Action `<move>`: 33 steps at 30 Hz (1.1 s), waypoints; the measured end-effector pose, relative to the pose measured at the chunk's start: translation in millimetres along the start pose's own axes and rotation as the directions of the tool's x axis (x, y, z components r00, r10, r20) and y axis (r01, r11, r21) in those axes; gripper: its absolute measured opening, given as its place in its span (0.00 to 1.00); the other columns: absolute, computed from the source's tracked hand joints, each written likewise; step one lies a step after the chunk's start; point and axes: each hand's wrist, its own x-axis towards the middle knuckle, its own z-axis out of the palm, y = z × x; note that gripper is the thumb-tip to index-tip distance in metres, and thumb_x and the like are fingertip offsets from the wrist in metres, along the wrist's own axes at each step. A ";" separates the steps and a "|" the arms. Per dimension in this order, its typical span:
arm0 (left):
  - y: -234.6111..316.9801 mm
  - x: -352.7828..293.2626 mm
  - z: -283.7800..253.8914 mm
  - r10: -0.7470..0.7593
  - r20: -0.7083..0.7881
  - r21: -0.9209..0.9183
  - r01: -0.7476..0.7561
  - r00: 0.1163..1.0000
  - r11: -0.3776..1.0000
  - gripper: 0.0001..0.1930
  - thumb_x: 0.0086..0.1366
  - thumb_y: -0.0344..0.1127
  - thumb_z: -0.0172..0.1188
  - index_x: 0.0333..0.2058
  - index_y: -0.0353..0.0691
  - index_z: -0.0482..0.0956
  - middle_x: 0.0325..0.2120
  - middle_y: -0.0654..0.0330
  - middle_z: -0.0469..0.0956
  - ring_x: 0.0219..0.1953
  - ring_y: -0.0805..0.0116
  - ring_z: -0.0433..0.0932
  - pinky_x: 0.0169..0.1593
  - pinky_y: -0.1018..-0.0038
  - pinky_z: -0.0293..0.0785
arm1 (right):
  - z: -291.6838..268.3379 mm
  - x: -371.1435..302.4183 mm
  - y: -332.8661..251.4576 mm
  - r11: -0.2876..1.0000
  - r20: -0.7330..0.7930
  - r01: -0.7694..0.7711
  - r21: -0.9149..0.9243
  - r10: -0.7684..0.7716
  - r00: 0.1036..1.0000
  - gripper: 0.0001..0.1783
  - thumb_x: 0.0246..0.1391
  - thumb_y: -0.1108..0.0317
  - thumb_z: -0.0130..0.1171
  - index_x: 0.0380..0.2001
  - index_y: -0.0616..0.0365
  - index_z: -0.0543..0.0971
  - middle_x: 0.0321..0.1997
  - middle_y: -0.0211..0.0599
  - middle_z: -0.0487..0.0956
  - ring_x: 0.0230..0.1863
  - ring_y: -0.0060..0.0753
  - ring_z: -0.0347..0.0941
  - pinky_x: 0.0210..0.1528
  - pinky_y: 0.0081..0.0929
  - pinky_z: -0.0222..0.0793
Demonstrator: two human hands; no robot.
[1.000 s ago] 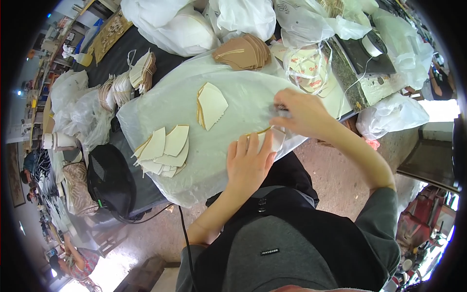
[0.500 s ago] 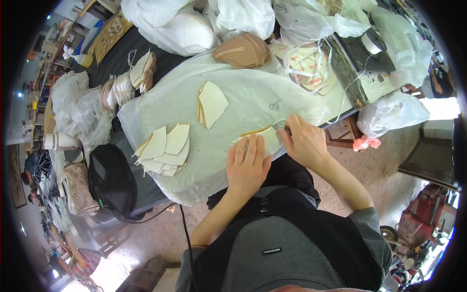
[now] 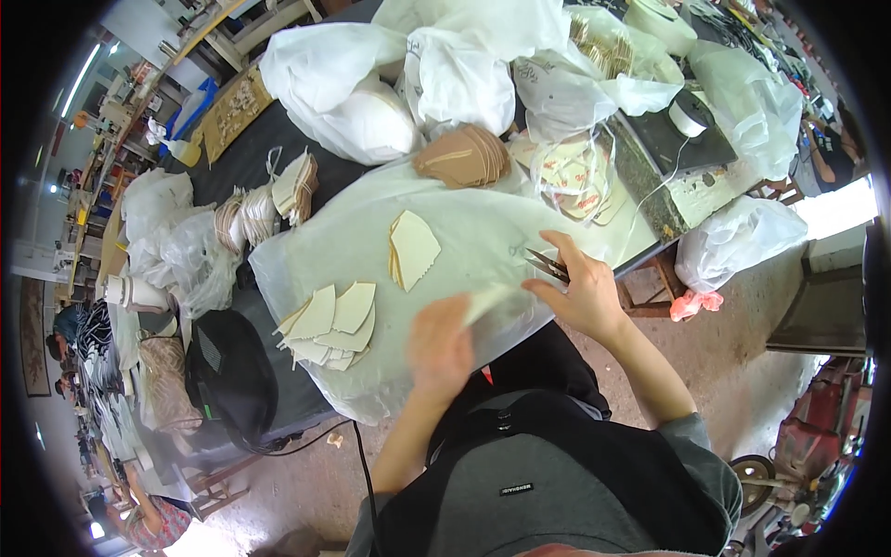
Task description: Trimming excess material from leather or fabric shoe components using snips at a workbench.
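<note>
My left hand point(image 3: 441, 348) is smeared by motion above a translucent plastic sheet point(image 3: 483, 218) on the table. A cream cut piece point(image 3: 492, 299), also blurred, is held at its fingertips. My right hand point(image 3: 589, 295) is closed round small dark thread snips point(image 3: 548, 265); their pointed blades aim left and stand apart. A fanned pile of cream cut pieces point(image 3: 348, 323) lies on the sheet to the left of my left hand. Farther off, a small stack of similar pieces point(image 3: 415, 251) shows a tan edge and one zigzag side.
Brown cut pieces point(image 3: 462, 156) lie at the sheet's far edge, before stuffed white plastic bags point(image 3: 455, 84). Tied bundles point(image 3: 260, 209) and a black mesh bag point(image 3: 232, 371) are at left. A white tape roll point(image 3: 687, 118) sits far right; a white bag point(image 3: 738, 237) rests beyond the table's right edge.
My left hand has lifted off the sheet and moved left, carrying the cream piece. The snips in my right hand now show plainly, away from the piece. The whole view has shifted slightly.
</note>
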 end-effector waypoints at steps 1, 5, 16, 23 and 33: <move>-6.1 3.6 -19.4 0.068 -0.151 0.135 -0.047 0.986 0.990 0.20 0.62 0.32 0.54 0.52 0.33 0.78 0.51 0.50 0.78 0.52 0.49 0.76 0.58 0.56 0.69 | -3.7 0.6 2.7 0.999 -0.014 -0.006 -0.052 0.005 1.000 0.13 0.55 0.65 0.63 0.40 0.57 0.73 0.28 0.43 0.78 0.29 0.49 0.77 0.30 0.40 0.70; -26.7 13.7 -105.9 0.226 -0.393 0.623 0.078 0.891 0.778 0.20 0.65 0.29 0.48 0.53 0.32 0.77 0.53 0.47 0.76 0.56 0.45 0.73 0.59 0.53 0.67 | 4.3 -3.5 39.2 0.941 0.041 0.003 -0.339 0.012 0.999 0.13 0.50 0.67 0.63 0.35 0.57 0.71 0.30 0.41 0.77 0.31 0.49 0.78 0.31 0.44 0.73; -12.7 63.3 -40.7 0.003 -0.032 0.327 0.007 0.999 0.945 0.22 0.61 0.34 0.64 0.53 0.32 0.75 0.51 0.45 0.75 0.55 0.46 0.73 0.59 0.59 0.69 | -6.5 -10.5 -80.1 0.636 0.308 0.767 0.087 -0.749 0.586 0.09 0.40 0.68 0.61 0.24 0.54 0.71 0.27 0.30 0.70 0.35 0.33 0.74 0.26 0.28 0.71; -57.5 68.3 -15.2 -0.180 0.186 0.418 0.088 0.966 0.904 0.19 0.58 0.37 0.64 0.46 0.35 0.75 0.42 0.51 0.78 0.44 0.51 0.78 0.47 0.59 0.75 | -13.8 -21.1 -45.2 0.623 0.562 -0.285 0.728 -0.305 0.769 0.02 0.58 0.79 0.54 0.34 0.62 0.75 0.27 0.30 0.77 0.23 0.21 0.70 0.26 0.23 0.65; -54.5 94.6 -27.5 -0.184 0.281 0.454 0.039 0.942 0.890 0.14 0.53 0.28 0.58 0.40 0.35 0.74 0.36 0.49 0.80 0.39 0.50 0.80 0.43 0.59 0.77 | 8.3 -20.7 -17.3 0.330 0.593 -0.552 0.766 -0.028 0.805 0.05 0.60 0.71 0.58 0.35 0.61 0.77 0.20 0.23 0.70 0.17 0.12 0.59 0.19 0.15 0.50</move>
